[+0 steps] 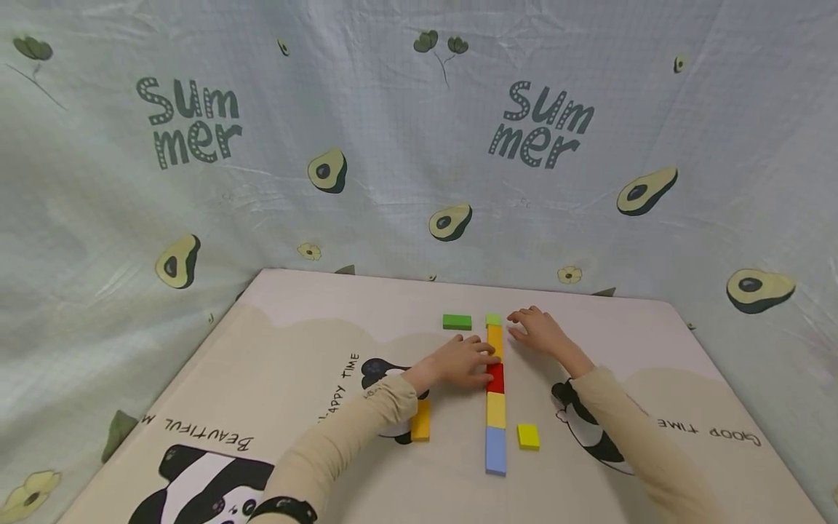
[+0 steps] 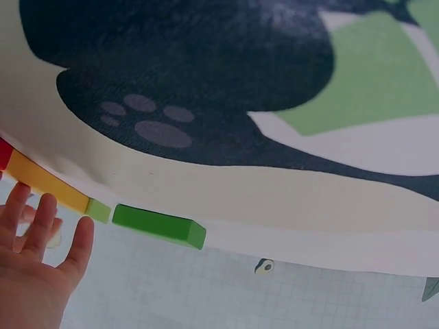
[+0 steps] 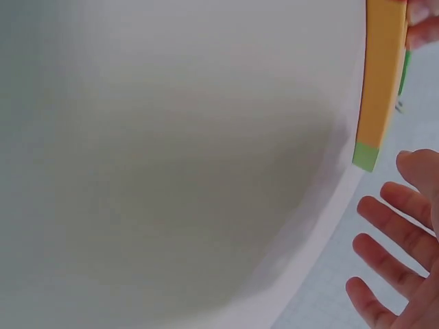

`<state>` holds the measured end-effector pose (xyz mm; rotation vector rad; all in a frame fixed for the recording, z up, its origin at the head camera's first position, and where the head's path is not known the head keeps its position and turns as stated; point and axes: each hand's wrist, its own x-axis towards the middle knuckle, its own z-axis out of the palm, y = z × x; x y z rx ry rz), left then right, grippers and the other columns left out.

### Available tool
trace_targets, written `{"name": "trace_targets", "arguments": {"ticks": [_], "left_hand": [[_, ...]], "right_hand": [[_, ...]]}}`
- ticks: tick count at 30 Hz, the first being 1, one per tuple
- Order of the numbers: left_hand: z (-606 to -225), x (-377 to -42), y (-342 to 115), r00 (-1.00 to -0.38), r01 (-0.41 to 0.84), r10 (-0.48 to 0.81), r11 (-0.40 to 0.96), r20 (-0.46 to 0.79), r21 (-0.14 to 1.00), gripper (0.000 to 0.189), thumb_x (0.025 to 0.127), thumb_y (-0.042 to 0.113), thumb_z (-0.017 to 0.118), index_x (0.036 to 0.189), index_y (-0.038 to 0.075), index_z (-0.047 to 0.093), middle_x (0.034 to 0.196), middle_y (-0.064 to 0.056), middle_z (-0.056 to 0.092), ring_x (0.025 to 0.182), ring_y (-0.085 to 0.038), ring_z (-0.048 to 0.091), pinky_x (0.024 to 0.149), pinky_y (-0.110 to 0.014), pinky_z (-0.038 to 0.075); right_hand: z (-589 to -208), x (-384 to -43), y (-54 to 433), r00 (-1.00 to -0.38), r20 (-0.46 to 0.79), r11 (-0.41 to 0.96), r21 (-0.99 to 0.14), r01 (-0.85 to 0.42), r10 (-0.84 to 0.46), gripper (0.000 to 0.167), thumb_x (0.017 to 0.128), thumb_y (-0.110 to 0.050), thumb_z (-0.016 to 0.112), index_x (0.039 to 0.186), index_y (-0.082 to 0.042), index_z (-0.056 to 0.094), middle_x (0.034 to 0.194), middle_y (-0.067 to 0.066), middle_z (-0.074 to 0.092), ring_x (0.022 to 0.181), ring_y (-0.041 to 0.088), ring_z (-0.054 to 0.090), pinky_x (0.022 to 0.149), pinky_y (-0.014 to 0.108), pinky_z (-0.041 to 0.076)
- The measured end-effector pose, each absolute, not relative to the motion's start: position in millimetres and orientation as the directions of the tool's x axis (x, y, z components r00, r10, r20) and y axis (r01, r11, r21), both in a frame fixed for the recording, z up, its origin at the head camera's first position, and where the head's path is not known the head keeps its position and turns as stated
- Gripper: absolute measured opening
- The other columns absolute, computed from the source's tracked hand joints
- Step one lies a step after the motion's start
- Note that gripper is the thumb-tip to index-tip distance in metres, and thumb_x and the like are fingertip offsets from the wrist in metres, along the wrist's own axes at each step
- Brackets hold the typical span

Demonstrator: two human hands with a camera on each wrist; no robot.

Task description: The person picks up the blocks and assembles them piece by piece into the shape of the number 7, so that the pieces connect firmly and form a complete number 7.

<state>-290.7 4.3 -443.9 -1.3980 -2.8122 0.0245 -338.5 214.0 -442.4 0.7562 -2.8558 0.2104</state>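
Note:
A straight row of blocks runs away from me on the table: a blue block (image 1: 495,451) nearest, then a pale yellow block (image 1: 496,410), a red block (image 1: 495,378), an orange block (image 1: 495,338) and a small light green block (image 1: 493,319) at the far end. My left hand (image 1: 458,362) reaches in from the left, its extended fingertips at the red and orange blocks. Right of the far end is my right hand (image 1: 540,331), fingers spread and slightly bent, holding nothing. In the right wrist view its fingers (image 3: 387,260) are apart from the light green block (image 3: 366,156).
A dark green block (image 1: 457,322) lies left of the row's far end. Another orange block (image 1: 421,421) sits by my left forearm, and a bright yellow block (image 1: 528,437) lies right of the row. Behind the table (image 1: 314,291) hangs a printed curtain (image 1: 393,87).

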Motion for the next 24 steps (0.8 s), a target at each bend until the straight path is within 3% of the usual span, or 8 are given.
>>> {"name": "trace_targets", "arguments": {"ticks": [14,24], "left_hand": [[-445,-287,6,-0.611,0.792,0.791,0.610,-0.024,-0.028,0.042,0.089,0.042,0.046,0.129,0.028,0.048,0.133,0.004,0.048,0.120,-0.017,0.043,0.097,-0.044,0.038],[-444,-286,5,-0.603,0.798,0.798,0.602,-0.012,-0.043,0.045,0.089,0.044,0.045,0.130,0.026,0.046,0.135,0.003,0.046,0.120,-0.017,0.043,0.097,-0.043,0.038]], "right_hand": [[-445,-365,196,-0.878,0.151,0.874,-0.110,-0.473,-0.455,0.039,0.088,-0.025,0.055,0.120,-0.003,0.054,0.120,0.017,0.055,0.104,0.035,0.047,0.082,0.052,0.043],[-446,-371,189,-0.872,0.100,0.861,-0.135,-0.490,-0.480,0.029,0.088,-0.025,0.055,0.110,-0.007,0.062,0.111,0.013,0.059,0.101,0.033,0.047,0.080,0.052,0.041]]}}
